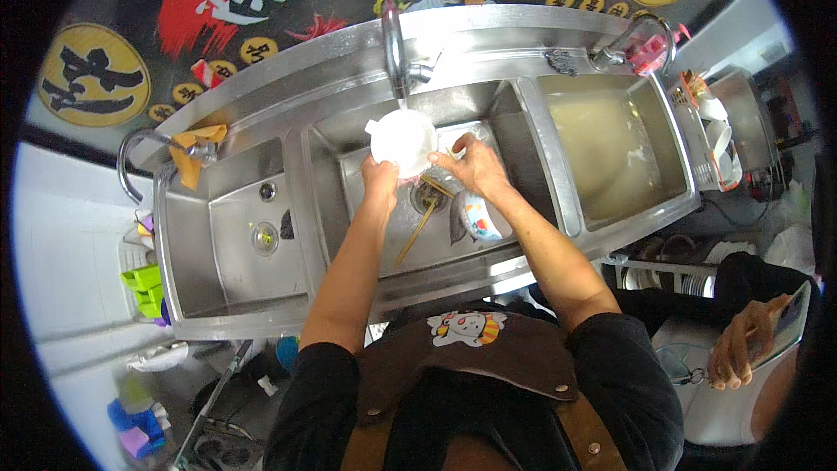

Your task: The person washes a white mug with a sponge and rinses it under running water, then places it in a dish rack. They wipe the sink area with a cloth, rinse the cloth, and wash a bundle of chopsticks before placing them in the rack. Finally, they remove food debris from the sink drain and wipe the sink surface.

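A white bowl (404, 141) with a small tab on its rim is under the spout of the middle tap, above the middle basin. My left hand (381, 183) grips its lower left edge. On the other side, my right hand (475, 166) has its thumb at the bowl's right rim, with the other fingers curled. Below the hands, chopsticks (417, 232) lie across the drain (429, 199) of the basin. Beside my right wrist rests a bowl with a coloured pattern (478, 216), partly hidden by the forearm.
The steel sink (301, 201) has three basins. Cloudy water (602, 148) fills the right one; the left basin (248, 249) has a drain. Taps stand along the back, beside a pink pump bottle (649, 54). At the lower right, another person's hand (741, 344) holds a phone.
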`<action>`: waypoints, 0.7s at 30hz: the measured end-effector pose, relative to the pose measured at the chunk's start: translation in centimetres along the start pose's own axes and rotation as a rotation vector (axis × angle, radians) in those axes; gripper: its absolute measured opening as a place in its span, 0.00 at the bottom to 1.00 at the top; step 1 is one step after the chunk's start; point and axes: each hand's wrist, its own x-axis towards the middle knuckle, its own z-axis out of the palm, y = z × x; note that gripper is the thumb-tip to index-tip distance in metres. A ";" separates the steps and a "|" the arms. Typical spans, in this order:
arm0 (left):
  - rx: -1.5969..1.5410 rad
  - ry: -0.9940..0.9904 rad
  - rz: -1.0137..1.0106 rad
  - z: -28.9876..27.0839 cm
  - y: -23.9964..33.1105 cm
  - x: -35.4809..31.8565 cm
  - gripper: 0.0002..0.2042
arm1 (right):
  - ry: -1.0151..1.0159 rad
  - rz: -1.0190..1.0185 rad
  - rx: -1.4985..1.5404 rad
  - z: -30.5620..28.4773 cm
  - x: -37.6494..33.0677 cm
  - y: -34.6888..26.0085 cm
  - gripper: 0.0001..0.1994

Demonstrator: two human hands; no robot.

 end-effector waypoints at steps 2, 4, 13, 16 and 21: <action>0.017 0.064 0.057 0.9 -1.2 0.2 0.15 | -0.039 -0.075 0.199 2.2 0.5 1.5 0.49; -0.093 0.079 0.053 1.6 -2.4 0.2 0.10 | 0.025 -0.040 0.111 3.9 0.4 0.6 0.47; 0.861 -0.129 0.101 -2.2 -4.1 4.9 0.28 | 0.012 0.073 -0.063 4.5 1.7 1.1 0.22; 1.546 0.098 0.443 -1.5 -1.7 3.6 0.30 | -0.001 0.093 -0.005 4.5 1.8 1.1 0.22; 1.997 -0.024 0.860 -0.5 1.5 4.8 0.23 | -0.115 0.033 -0.081 5.0 0.6 1.1 0.21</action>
